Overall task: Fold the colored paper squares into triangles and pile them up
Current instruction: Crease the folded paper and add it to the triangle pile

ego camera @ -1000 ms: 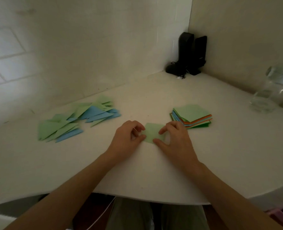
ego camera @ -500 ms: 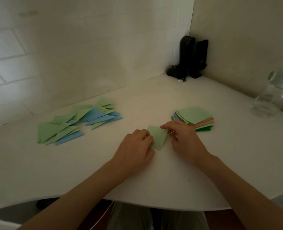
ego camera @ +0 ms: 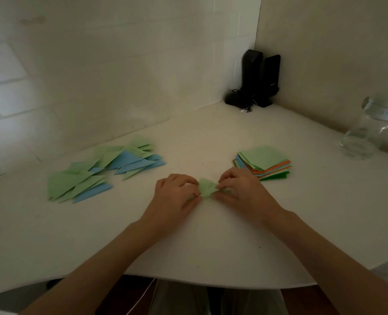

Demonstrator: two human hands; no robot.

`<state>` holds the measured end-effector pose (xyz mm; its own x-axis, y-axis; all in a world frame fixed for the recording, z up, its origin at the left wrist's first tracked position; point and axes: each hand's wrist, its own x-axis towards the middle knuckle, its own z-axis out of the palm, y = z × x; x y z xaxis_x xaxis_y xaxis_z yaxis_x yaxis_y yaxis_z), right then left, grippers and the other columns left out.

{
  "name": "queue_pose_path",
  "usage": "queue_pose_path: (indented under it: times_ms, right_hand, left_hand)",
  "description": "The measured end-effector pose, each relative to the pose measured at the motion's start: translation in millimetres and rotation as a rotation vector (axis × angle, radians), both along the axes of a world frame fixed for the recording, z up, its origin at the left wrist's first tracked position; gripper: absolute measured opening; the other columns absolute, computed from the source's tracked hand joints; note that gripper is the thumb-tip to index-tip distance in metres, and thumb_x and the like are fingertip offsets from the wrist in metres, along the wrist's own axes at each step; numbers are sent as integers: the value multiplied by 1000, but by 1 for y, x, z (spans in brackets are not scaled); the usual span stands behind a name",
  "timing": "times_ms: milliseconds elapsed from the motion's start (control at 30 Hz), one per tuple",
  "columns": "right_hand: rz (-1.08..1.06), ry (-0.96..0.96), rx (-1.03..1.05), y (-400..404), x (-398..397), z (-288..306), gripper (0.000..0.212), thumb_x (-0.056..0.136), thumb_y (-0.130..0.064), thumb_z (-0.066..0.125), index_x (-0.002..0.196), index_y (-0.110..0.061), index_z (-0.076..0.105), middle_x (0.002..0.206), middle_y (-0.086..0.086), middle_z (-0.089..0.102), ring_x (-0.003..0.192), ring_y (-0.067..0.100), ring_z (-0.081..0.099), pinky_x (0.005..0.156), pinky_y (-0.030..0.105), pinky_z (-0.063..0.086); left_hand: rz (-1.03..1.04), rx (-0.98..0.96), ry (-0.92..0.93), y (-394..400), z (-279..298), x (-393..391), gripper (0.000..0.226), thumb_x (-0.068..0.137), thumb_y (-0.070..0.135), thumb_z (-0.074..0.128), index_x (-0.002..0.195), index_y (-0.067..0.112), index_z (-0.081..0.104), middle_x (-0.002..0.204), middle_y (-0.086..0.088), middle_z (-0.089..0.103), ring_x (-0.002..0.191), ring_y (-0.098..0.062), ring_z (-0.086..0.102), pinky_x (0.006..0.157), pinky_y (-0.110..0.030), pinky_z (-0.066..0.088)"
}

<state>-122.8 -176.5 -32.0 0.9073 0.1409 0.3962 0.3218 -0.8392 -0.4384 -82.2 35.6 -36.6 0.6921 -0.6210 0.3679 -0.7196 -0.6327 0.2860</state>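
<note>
My left hand (ego camera: 176, 196) and right hand (ego camera: 238, 192) have closed in, pinching the green paper square (ego camera: 206, 188), now crumpled between them; its fold is hidden.

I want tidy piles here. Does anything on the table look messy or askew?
Yes. The folded green and blue paper triangles at the left are fanned out in a loose scatter, not piled. The stack of unfolded colored paper squares sits slightly staggered. Nothing looks spilled or torn.

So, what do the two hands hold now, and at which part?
Both hold one light green paper. The left hand pinches its left edge, the right hand its right corner. The paper is bent between them.
</note>
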Motion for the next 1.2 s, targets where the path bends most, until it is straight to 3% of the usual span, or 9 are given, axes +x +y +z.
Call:
queue_pose_path:
  times_ms: [133, 200, 300, 633, 733, 867, 967, 1067, 1200]
  right_hand:
    - [-92, 81, 90, 9, 2, -5, 39, 79, -53, 54, 78, -19, 72, 84, -5, 61, 80, 15, 58, 76, 34, 47]
    - [-142, 67, 124, 14, 3, -6, 33, 80, -48, 60, 75, -17, 70, 80, -3, 60, 75, 15, 56, 72, 32, 46]
    - [-196, 33, 144, 18, 2, -8, 24, 82, -35, 69, 71, -14, 65, 74, -2, 55, 67, 14, 51, 65, 30, 43]
    - [-355, 3, 61, 28, 8, -10, 32, 79, -44, 68, 70, -15, 58, 71, -4, 46, 65, 14, 44, 61, 32, 40]
    - [-346, 19, 107, 30, 9, -10, 26, 76, -40, 71, 76, -16, 59, 74, -5, 48, 68, 14, 48, 65, 36, 44]
    - [-327, 116, 277, 23, 8, -5, 28, 73, -29, 77, 95, -17, 62, 86, 0, 56, 73, 11, 51, 71, 26, 45]
    - [-315, 161, 346, 18, 6, 0, 26, 72, -17, 78, 93, -17, 62, 83, 0, 58, 68, 6, 50, 64, 9, 38]
    - [-302, 178, 376, 14, 4, 0, 22, 73, -11, 76, 92, -17, 65, 83, -1, 61, 70, 6, 54, 63, 5, 38]
    - [-281, 159, 411, 11, -2, -2, 17, 76, -7, 73, 91, -15, 67, 83, -1, 63, 74, 6, 57, 67, 7, 42]
  left_hand:
    - [162, -135, 183, 2, 5, 2, 24, 88, 45, 55, 92, 23, 66, 107, 11, 60, 103, -12, 48, 86, -32, 31]
    - [248, -139, 161, -2, 2, 2, 17, 90, 38, 59, 93, 23, 65, 104, 7, 57, 101, -14, 45, 83, -31, 29]
    - [285, -89, 103, -8, -4, 5, 22, 88, 47, 55, 92, 26, 60, 100, 7, 51, 96, -14, 41, 79, -30, 27]
    - [436, 36, 49, -27, -5, 13, 42, 83, 65, 46, 88, 24, 54, 97, 5, 46, 95, -19, 38, 80, -32, 28]
    - [467, 83, 120, -30, -2, 14, 38, 84, 66, 44, 89, 29, 49, 99, 8, 42, 98, -17, 36, 82, -30, 26]
    - [424, 23, 294, -22, 5, 22, 24, 83, 58, 55, 86, 35, 51, 100, 12, 42, 102, -14, 35, 84, -29, 24]
    - [380, -23, 359, -15, 12, 25, 15, 83, 48, 62, 84, 36, 54, 96, 12, 46, 97, -13, 36, 85, -30, 30]
    - [336, -63, 426, -11, 16, 27, 9, 83, 38, 67, 83, 37, 58, 93, 10, 53, 97, -16, 44, 87, -33, 39]
    - [308, -122, 432, -8, 19, 27, 15, 86, 19, 65, 84, 34, 64, 89, 8, 58, 82, -4, 49, 71, -9, 37]
